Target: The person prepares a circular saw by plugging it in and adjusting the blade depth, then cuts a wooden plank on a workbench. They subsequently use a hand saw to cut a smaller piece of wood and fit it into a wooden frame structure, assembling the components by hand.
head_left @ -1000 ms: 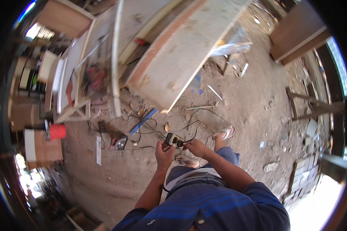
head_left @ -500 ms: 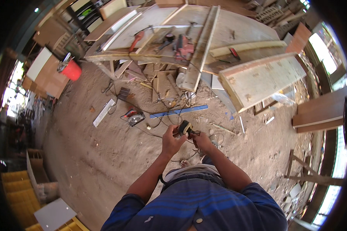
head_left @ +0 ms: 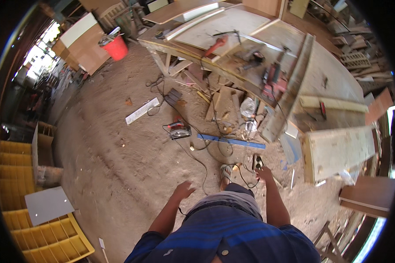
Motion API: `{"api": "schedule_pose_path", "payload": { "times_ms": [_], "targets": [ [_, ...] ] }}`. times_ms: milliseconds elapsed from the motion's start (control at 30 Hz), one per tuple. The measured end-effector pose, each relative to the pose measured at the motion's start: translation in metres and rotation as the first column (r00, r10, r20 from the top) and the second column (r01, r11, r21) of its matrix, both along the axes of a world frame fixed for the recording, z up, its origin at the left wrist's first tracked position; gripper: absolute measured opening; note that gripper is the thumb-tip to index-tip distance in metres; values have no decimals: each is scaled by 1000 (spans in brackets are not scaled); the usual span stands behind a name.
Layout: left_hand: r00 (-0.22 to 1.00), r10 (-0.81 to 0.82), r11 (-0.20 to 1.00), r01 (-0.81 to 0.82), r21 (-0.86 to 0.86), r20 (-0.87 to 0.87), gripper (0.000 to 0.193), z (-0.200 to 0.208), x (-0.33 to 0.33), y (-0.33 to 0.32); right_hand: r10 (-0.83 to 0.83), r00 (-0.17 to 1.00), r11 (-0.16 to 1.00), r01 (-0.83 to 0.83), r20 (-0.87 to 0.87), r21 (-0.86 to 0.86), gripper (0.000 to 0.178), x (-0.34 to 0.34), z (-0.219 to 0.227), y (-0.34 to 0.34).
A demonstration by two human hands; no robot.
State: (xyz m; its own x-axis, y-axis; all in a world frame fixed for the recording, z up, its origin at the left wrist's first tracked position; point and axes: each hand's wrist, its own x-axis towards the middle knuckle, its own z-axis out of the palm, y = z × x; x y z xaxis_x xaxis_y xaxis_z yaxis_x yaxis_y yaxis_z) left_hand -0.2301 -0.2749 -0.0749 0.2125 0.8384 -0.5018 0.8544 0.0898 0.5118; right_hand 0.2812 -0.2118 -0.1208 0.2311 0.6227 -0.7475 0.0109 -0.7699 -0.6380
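My right hand (head_left: 264, 174) is closed around the cord end of a small black and white extension socket (head_left: 257, 161), low in front of me. Its dark cable curls back past my sandalled foot (head_left: 225, 172). Apart from it, my left hand (head_left: 184, 190) hangs over the dirt floor, fingers loosely stretched, holding nothing. Ahead and to the left, a red and black circular saw (head_left: 179, 130) lies on the ground among cables. A long blue strip (head_left: 232, 141) lies beyond the socket.
A wooden workbench (head_left: 184, 51) carries a red power tool (head_left: 216, 46) and other tools. Wood scraps are heaped beneath it. A red bucket (head_left: 116, 49) stands left of the bench. Yellow compartment shelving (head_left: 15, 173) is at the left, and a shallow wooden box (head_left: 342, 149) at the right.
My hands have parted: the left let go of the socket and moved down and left, while the right carried it to the right. The view has swung left.
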Motion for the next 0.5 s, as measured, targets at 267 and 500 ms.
{"api": "schedule_pose_path", "payload": {
  "times_ms": [267,500],
  "targets": [
    [802,531,735,-597,-322,-274,53,-17,-145,-61,-401,916,905,394,-11,-157,15,20,-103,74],
    [661,749,638,-737,-224,-41,36,-66,-207,20,-162,981,982,150,-106,-115,20,-114,-58,162]
  ]
}}
